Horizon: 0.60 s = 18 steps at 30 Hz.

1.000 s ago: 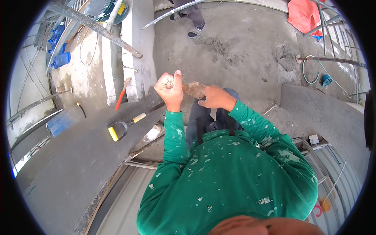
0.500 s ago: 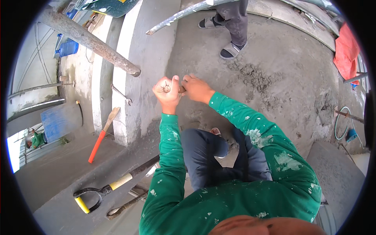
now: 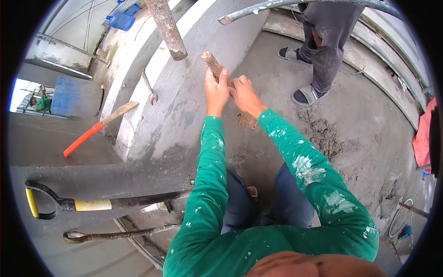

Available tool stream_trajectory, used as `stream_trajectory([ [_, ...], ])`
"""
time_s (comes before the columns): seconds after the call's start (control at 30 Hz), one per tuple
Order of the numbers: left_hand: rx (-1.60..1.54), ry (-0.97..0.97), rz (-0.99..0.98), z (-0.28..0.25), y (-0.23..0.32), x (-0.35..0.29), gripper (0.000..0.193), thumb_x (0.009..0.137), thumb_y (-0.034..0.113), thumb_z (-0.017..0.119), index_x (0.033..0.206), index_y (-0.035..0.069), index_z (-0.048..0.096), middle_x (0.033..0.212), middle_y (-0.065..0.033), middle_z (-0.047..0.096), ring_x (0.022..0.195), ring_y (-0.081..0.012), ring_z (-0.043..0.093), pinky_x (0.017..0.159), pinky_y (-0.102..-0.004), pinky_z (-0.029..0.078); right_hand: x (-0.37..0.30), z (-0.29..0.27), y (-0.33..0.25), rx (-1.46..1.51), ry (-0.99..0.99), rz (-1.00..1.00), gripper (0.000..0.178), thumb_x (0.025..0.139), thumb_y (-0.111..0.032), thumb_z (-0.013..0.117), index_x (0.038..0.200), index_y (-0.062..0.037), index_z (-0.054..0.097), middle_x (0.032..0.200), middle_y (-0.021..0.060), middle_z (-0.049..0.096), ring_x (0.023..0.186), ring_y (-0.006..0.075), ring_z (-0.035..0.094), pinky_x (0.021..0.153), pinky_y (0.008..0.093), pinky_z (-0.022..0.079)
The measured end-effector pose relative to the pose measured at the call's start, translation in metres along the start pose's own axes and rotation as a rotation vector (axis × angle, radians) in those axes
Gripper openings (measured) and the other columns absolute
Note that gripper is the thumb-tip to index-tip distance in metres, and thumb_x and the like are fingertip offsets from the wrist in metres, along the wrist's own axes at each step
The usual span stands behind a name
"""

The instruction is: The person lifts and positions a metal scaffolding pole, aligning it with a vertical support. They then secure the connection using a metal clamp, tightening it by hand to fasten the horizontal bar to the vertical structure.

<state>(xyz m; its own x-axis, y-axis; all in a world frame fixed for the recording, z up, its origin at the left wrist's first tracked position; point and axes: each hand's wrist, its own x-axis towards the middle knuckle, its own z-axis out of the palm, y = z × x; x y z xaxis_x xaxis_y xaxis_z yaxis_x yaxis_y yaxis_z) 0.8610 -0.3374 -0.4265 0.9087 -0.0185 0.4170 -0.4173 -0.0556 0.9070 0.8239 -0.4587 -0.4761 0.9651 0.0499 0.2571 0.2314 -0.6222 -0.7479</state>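
A rusty threaded rod, a scaffold screw jack (image 3: 211, 63), slants up out of my left hand (image 3: 216, 94). That hand is wrapped around it, thumb pointing up along the threads. Close beside it my right hand (image 3: 248, 97) has its fingers curled at the jack just below the left one; the exact part it grips is hidden. Under the hands a rusty flat plate (image 3: 248, 121) shows on the concrete, in line with the rod. The open lower end of a thick steel pipe (image 3: 173, 41) hangs beyond the rod's top, apart from it.
A wrench (image 3: 148, 87) and an orange-handled blade (image 3: 99, 127) lie on the ledge at left. A shovel (image 3: 94, 204) and a rusty bar (image 3: 122, 234) are at lower left. Another person's legs (image 3: 323, 51) stand ahead, under a curved pipe (image 3: 277, 4). Rough mortar (image 3: 325, 136) covers floor at right.
Both hands have moved slightly right, and the rod, earlier seen end-on in my left fist, now shows its threaded length. The view has shifted, revealing the plate beneath.
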Motion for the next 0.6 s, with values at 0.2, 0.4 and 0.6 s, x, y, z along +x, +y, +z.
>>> stream_trajectory([
  [0.2, 0.12, 0.135, 0.068, -0.024, 0.004, -0.01, 0.03, 0.107, 0.017, 0.061, 0.127, -0.004, 0.052, 0.096, -0.0059, 0.062, 0.089, -0.0156, 0.063, 0.081, -0.0328, 0.053, -0.002, 0.017, -0.021, 0.018, -0.023, -0.102, 0.033, 0.104, -0.027, 0.063, 0.115, 0.0052, 0.061, 0.121, 0.0285, 0.055, 0.109, 0.0483, 0.056, 0.095, 0.0572, 0.049],
  [0.4, 0.185, 0.133, 0.043, -0.029, 0.018, -0.002, 0.027, 0.106, 0.014, 0.061, 0.125, -0.003, 0.053, 0.095, -0.0059, 0.062, 0.085, -0.015, 0.062, 0.079, -0.0327, 0.053, 0.005, 0.026, -0.031, 0.05, -0.02, -0.056, 0.033, 0.103, -0.025, 0.063, 0.114, 0.0054, 0.062, 0.122, 0.0306, 0.057, 0.112, 0.0502, 0.056, 0.096, 0.0575, 0.049],
  [0.6, 0.158, 0.131, 0.031, -0.041, 0.004, 0.001, 0.024, 0.105, 0.01, 0.06, 0.124, -0.003, 0.054, 0.094, -0.0059, 0.062, 0.083, -0.0149, 0.062, 0.078, -0.033, 0.053, 0.005, 0.038, -0.035, 0.089, -0.013, -0.043, 0.034, 0.103, -0.027, 0.064, 0.111, 0.0054, 0.062, 0.12, 0.0318, 0.059, 0.112, 0.051, 0.056, 0.097, 0.0575, 0.048],
])
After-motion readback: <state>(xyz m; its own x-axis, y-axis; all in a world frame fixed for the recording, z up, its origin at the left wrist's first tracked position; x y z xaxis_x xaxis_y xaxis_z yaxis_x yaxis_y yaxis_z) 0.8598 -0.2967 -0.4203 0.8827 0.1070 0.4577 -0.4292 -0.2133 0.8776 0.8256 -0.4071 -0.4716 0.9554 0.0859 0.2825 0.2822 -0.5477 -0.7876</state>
